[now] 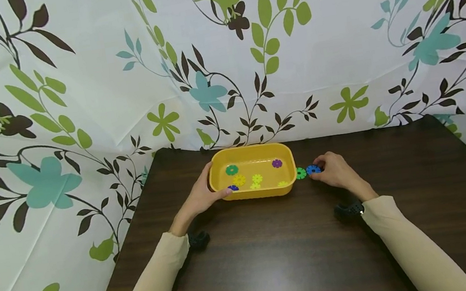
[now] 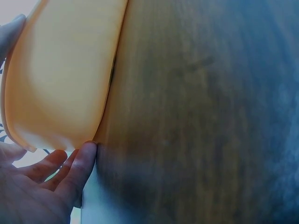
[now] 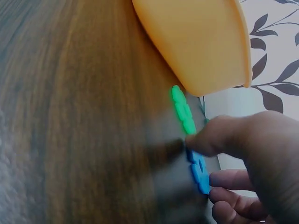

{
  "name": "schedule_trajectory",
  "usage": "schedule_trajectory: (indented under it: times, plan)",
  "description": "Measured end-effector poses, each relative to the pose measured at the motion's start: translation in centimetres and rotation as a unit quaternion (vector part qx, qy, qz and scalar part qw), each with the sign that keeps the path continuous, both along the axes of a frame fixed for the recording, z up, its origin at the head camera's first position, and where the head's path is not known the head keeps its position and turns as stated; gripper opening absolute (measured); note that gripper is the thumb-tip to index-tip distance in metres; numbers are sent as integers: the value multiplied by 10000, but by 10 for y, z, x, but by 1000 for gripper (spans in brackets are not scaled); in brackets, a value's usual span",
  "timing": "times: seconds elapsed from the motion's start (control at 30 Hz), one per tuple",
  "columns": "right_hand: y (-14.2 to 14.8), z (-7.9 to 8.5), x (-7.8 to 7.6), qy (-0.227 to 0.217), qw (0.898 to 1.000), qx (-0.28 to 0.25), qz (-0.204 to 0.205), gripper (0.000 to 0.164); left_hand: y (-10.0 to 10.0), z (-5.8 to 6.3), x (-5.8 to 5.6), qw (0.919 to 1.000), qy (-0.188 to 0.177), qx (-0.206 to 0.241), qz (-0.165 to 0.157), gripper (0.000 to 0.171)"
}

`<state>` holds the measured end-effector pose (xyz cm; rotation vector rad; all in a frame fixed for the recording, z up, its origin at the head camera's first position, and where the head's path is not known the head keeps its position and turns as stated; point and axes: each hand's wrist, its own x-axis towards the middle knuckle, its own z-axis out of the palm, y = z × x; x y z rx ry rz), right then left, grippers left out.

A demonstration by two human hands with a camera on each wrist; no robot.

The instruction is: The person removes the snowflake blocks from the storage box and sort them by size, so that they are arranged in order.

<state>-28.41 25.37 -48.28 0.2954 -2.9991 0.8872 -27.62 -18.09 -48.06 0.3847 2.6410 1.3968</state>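
Note:
A yellow plastic bin point(image 1: 254, 194) stands toward the back of the dark table, with several flower-shaped discs inside: a teal one point(image 1: 232, 170), a purple one point(image 1: 277, 163), yellow ones and a dark blue one. My left hand point(image 1: 202, 192) holds the bin's left end, thumb over the front rim and fingers along the side. Right of the bin, my right hand point(image 1: 336, 170) pinches a blue flower disc point(image 3: 201, 175) between thumb and fingers. A green flower disc point(image 1: 301, 173) lies on the table between that blue disc and the bin's right wall, edge toward the blue one.
The dark wood table point(image 1: 267, 260) extends toward me and to both sides. A white cloth with leaf and flower prints point(image 1: 218, 43) hangs behind it and along the left. Each wrist wears a black strap with a small device.

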Motion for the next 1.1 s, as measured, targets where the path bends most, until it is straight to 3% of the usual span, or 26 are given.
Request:
schedule_trajectory:
  times: [0.37,0.7,0.83,1.1]
  plan:
    - [-30,22,12,650,9976,-232,-82,47,-3,-1,1,10000,81,0,-22,112]
    - [-66,44,13,1181,9912,-519,311,38,-4,0,1,10000,-18,55,6,113]
    - [-84,50,10,1139,9906,-478,579,42,-3,0,0,10000,-53,14,60,114]
    - [-128,50,0,647,9890,-114,1326,43,0,-1,-2,10000,-54,-4,76,113]
